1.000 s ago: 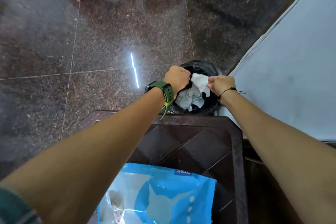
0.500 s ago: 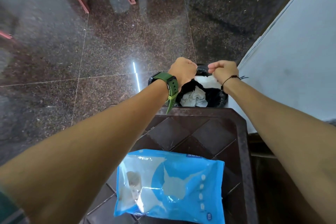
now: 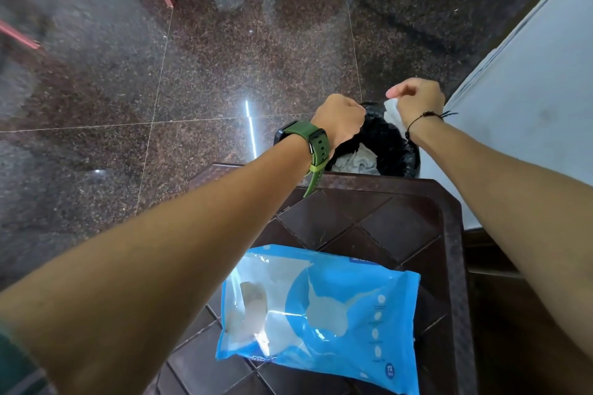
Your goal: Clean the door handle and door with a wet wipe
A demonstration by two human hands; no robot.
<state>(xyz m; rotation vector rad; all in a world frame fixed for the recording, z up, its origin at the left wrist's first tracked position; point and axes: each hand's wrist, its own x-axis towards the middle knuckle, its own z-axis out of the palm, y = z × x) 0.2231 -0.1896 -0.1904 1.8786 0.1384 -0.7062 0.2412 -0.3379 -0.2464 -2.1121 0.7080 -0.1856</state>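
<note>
Bin (image 3: 398,154) w/ black liner on floor, just past the stool (image 3: 449,218); crumpled used wipes (image 3: 356,160) inside. Right hand (image 3: 417,99) above bin, fingers pinched tight on a white wet wipe (image 3: 394,112) hanging down over bin's mouth. Left hand (image 3: 340,120) beside it, curled in a fist; can't tell if it holds anything. Blue wipes pack (image 3: 321,308) flat on stool.

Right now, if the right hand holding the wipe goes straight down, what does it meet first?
Probably the black bin under the right hand and its wipe, likely the crumpled wipes already inside; depth is unclear.
</note>
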